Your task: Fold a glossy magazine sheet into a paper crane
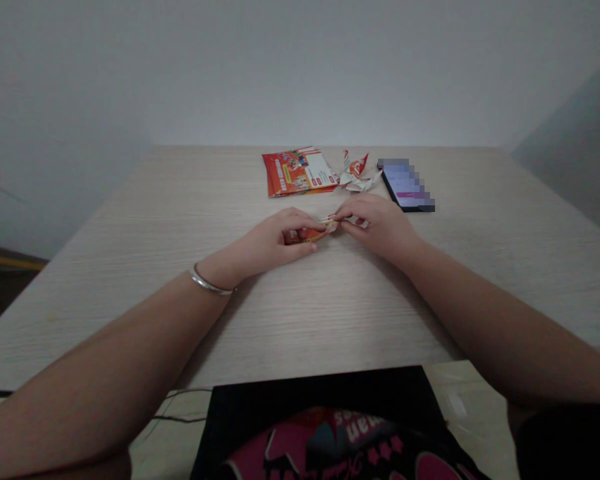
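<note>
My left hand [290,233], with a silver bangle at the wrist, is closed over an orange printed paper [313,235] low above the table. Its fingers cover much of the piece, and I cannot tell exactly how it is folded. At the paper's right end, my right hand [373,219] pinches a pale, narrow part between thumb and fingers. The two hands almost meet there.
Beyond my hands lies a stack of orange and white printed leaflets [300,173]. Crumpled red and white paper [359,175] sits beside it. A phone [405,187] with a lit screen rests farther right on the pale wooden table [180,200], which meets a wall at the back.
</note>
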### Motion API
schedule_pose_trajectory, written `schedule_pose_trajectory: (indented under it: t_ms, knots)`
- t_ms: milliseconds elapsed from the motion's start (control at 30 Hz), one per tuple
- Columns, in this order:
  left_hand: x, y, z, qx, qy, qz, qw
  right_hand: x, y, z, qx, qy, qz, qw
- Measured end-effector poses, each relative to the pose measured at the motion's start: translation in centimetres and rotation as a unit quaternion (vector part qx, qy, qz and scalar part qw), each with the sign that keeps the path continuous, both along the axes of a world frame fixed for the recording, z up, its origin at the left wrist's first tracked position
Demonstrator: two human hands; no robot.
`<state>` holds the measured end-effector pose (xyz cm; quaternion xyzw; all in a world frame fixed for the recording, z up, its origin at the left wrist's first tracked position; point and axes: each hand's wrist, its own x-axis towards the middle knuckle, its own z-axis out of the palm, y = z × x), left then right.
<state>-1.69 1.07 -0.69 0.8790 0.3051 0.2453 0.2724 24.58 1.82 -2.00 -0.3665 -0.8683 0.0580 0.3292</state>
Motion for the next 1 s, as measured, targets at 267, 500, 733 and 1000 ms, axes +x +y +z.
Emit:
schedule_pose_trajectory:
  t_ms: [267,500,733,1000]
  knots:
    - [-0.2,0.7,-0.3,0.02,0.052,0.02,0.998,0.0,0.6,-0.2,-0.02,0.005,0.018,1.0]
    - [0.1,0.2,0.0,-0.016,0.067,0.057,0.996,-0.1,0.5,-0.2,-0.063,-0.03,0.024,0.997]
    - [0.7,-0.2,0.2,-0.101,0.007,0.138,0.985,-0.2,0.0,0.1,-0.024,-0.015,0.036,0.999]
    - [0.2,0.7,-1.3,-0.126,-0.076,0.182,0.972,-0.5,-0.2,0.0,-0.001,-0.106,0.1,0.989]
